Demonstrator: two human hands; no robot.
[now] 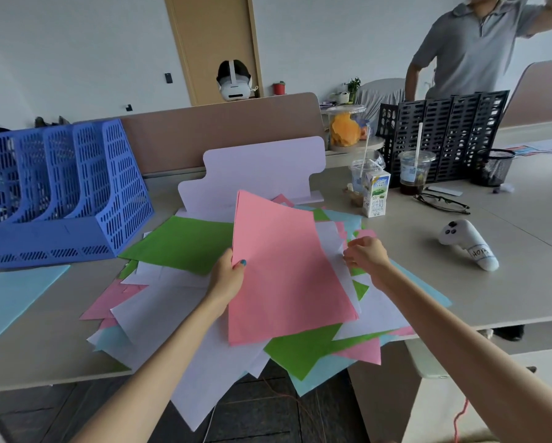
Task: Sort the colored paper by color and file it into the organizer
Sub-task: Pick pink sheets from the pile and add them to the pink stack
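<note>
Pinching a stack of pink sheets [287,270] by its left edge, the left hand [228,276] has its thumb on top and fingers tucked underneath, holding them tilted up over the messy pile of mixed paper [178,302] on the desk [428,302]. The right hand [365,252] at 3 o'clock has fingers loosely curled, tips touching the pile's sheets, though I can't tell if it's gripping. The blue organizer [63,193] sits at 9-10 o'clock, slots looking empty; one light blue sheet [12,295] lies in front of it.
</note>
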